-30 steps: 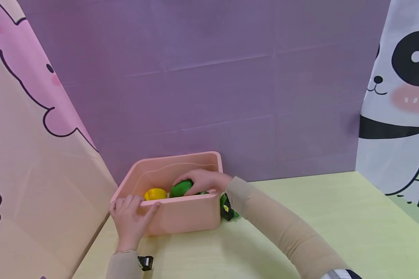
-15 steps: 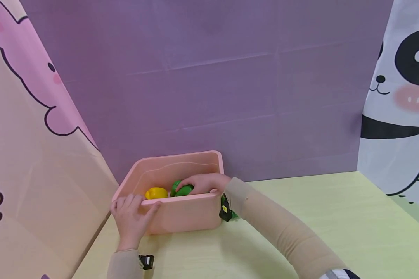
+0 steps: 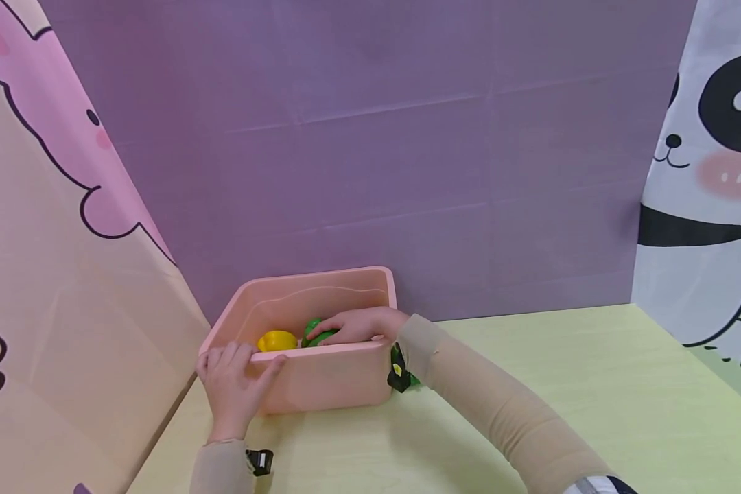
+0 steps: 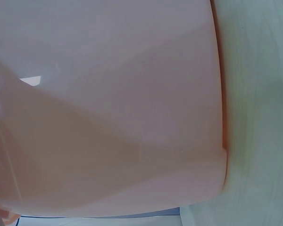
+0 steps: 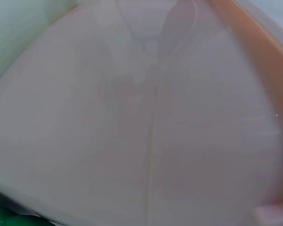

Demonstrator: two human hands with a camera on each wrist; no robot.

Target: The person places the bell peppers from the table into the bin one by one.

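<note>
Head view — my right hand [image 3: 359, 325] reaches into the pink plastic rectangular bin [image 3: 321, 374], fingers curled on the green rounded toy [image 3: 314, 334], which sits low inside just right of the yellow toy [image 3: 276, 340]; my left hand [image 3: 233, 384] grips the near rim

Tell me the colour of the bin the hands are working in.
The bin is pale pink, clearest in the head view.

Interior of a pink plastic bin [image 5: 179, 117], seen at close range and filling nearly the whole view. A faint curved seam runs down its pale inner wall. The thicker rim [image 5: 264, 66] crosses the upper right. A green object [image 5: 4, 217] shows partly at the lower left corner.
</note>
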